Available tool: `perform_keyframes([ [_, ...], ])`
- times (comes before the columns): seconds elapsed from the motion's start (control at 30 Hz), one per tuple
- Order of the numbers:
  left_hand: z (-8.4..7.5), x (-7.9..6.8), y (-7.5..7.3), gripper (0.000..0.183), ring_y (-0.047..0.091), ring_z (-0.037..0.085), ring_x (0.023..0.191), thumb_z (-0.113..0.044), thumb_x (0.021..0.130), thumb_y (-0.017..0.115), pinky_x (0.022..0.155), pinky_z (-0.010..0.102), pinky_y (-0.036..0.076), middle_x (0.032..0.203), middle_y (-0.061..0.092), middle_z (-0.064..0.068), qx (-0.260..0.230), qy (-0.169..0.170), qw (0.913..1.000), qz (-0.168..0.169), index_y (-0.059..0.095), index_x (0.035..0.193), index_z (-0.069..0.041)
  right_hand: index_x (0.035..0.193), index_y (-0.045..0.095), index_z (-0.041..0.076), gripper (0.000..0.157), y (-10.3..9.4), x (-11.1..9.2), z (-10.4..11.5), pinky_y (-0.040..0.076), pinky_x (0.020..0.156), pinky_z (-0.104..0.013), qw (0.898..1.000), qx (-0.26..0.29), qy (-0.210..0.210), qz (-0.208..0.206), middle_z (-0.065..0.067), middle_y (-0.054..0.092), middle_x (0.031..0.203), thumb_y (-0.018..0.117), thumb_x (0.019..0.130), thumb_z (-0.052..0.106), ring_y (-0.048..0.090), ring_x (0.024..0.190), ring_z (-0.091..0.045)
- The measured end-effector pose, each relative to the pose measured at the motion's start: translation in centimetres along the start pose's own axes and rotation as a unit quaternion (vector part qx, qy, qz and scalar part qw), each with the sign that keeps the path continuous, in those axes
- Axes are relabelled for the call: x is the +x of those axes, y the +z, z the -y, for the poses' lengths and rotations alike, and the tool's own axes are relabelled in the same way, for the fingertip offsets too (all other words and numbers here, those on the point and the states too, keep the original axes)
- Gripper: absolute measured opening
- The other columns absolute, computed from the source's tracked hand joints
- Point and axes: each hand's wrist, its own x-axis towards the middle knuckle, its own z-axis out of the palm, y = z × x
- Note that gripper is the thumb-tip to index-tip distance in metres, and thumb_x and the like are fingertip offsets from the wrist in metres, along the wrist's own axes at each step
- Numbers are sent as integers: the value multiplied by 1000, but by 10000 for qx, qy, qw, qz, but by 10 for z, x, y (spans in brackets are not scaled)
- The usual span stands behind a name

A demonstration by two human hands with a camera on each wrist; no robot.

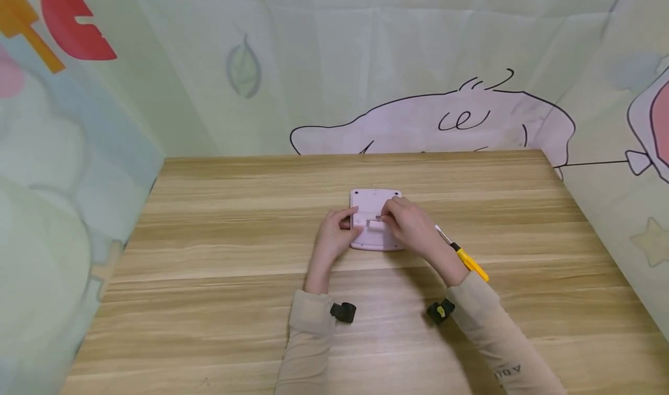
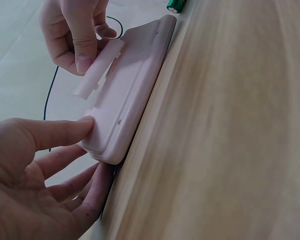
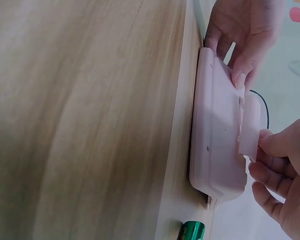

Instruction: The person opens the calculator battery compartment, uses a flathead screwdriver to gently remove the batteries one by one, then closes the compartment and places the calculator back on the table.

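Note:
A flat pink device (image 1: 364,202), shaped like a calculator, lies back side up on the table, small dark feet at its corners and a battery opening in its back. My left hand (image 1: 334,234) grips its left side, the thumb (image 2: 80,129) on the back and the other fingers at the edge. Between thumb and fingers, my right hand (image 1: 410,223) pinches a narrow pink battery cover (image 2: 97,72). That cover stands tilted up over the opening, close to the device, as the right wrist view also shows. The inside of the opening is mostly hidden.
A screwdriver (image 1: 470,264) with a yellow and black handle lies beside my right forearm. Near the device's right side is a green battery (image 3: 192,231). The wood-grain table (image 1: 235,221) meets a printed cloth backdrop (image 1: 324,64) behind.

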Motion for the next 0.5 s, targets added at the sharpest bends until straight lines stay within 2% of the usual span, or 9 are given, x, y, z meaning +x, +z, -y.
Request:
perform_keyframes([
  [0.5, 0, 0, 0, 46, 60, 27, 104, -12, 83, 72, 88, 37, 52, 120, 58, 16, 31, 140, 9999, -40, 62, 128, -11, 91, 65, 6, 5, 5, 7, -1, 49, 68, -30, 9996, -259, -46, 48, -5, 63, 83, 62, 92, 10, 55, 76, -17],
])
